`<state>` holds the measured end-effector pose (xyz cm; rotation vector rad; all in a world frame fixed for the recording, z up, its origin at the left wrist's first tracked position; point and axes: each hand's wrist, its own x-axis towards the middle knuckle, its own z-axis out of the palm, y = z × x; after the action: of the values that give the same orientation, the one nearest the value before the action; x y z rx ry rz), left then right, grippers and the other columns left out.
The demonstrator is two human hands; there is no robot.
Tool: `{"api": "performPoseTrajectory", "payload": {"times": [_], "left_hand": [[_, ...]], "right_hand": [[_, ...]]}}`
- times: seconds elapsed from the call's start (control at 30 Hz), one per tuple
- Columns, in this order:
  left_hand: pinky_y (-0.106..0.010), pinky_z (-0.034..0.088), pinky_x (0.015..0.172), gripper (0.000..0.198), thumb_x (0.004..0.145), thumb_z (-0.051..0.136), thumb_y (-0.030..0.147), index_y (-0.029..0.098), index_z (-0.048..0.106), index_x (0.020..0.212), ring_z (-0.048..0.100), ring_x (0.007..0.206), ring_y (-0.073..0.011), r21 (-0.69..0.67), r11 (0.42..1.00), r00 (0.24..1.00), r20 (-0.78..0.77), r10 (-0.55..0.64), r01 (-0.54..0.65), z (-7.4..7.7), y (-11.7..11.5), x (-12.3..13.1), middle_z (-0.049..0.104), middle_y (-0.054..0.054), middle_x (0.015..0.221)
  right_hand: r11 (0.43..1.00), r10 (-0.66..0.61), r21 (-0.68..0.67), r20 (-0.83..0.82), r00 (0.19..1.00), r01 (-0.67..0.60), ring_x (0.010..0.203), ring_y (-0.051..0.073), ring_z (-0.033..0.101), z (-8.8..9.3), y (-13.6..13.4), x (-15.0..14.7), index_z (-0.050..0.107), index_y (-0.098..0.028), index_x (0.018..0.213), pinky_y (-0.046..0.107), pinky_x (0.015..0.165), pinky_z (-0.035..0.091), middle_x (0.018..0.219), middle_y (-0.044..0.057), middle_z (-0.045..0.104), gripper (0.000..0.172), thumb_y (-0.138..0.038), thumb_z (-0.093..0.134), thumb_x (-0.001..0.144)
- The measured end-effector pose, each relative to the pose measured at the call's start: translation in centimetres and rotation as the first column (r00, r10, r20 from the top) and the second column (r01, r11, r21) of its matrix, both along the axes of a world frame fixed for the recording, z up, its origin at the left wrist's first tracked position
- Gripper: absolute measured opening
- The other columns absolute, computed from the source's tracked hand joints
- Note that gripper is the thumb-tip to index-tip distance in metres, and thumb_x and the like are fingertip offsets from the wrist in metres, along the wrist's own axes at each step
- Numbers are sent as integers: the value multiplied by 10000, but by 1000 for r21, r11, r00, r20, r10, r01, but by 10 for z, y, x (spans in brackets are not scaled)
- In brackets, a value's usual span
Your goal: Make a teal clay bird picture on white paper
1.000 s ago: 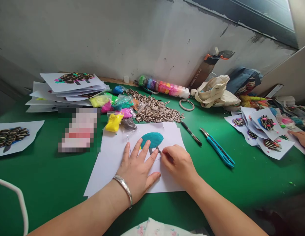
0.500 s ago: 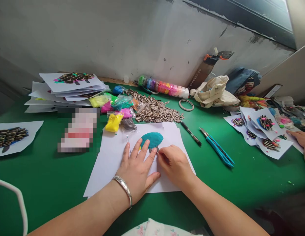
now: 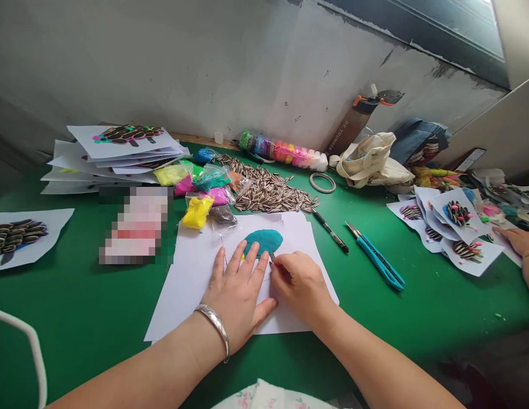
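Our left hand [image 3: 236,298] lies flat, fingers spread, on the white paper [image 3: 298,233] below the teal clay shape [image 3: 263,241]; our right hand [image 3: 300,287] pinches a small grey piece [image 3: 271,257]

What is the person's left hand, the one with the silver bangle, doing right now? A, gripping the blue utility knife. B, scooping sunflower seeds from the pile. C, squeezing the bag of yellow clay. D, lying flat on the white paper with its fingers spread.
D. The left hand lies flat with spread fingers on the white paper, just below the teal clay shape, and holds nothing.
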<state>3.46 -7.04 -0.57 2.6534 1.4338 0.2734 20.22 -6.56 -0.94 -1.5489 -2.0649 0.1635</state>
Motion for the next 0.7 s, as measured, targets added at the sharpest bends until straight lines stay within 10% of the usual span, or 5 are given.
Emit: {"api": "performPoseTrajectory", "payload": {"times": [0.7], "left_hand": [[-589,252,1111,650,879,493,552,155,466,1392,273,1405,-352,89,996,998,63,19,-25,1,1,-5,345,-143,1513]], "right_hand": [[998,55,7,-69,996,-55,592,149,475,2,1,-2,566,-192,721,263,586,365,607,10,564,157,-128,494,844]]}}
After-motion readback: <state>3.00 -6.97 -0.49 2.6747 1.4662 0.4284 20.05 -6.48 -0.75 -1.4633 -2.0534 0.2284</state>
